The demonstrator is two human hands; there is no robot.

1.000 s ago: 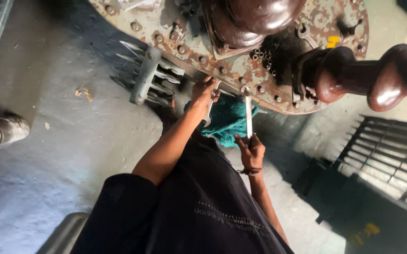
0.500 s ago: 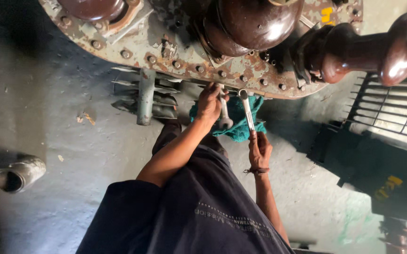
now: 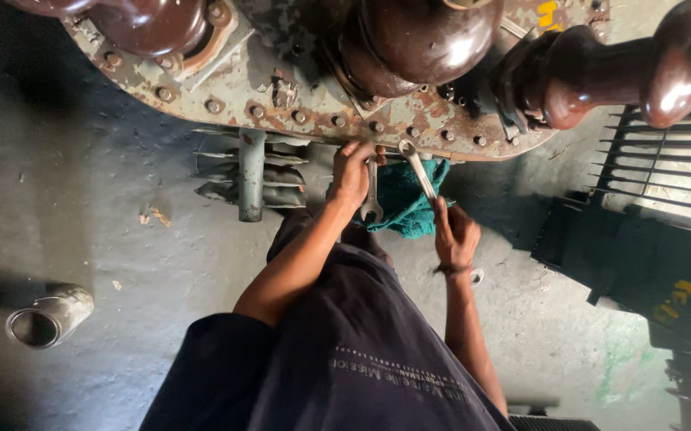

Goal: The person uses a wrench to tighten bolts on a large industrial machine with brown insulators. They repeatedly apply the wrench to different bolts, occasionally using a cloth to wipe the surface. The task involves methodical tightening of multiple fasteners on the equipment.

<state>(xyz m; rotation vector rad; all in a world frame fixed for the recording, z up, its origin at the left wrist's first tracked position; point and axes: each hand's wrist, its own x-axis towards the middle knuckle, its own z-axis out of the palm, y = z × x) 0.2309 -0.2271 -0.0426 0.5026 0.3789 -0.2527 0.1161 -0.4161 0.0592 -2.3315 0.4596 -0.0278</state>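
Two slim steel open-ended spanners are hanging below the rusty flange: one upright (image 3: 372, 191), the other slanting (image 3: 420, 172)

Left hand (image 3: 353, 172) gripping a spanner (image 3: 371, 195); right hand (image 3: 455, 233) another spanner (image 3: 419, 169), at rusty flange (image 3: 313, 112)

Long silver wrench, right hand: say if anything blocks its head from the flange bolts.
Nothing visible does. The long silver wrench in the right hand has its head at the rusty bolted flange rim. The teal cloth lies behind its shaft; the left hand, gripping a short silver wrench, is alongside.
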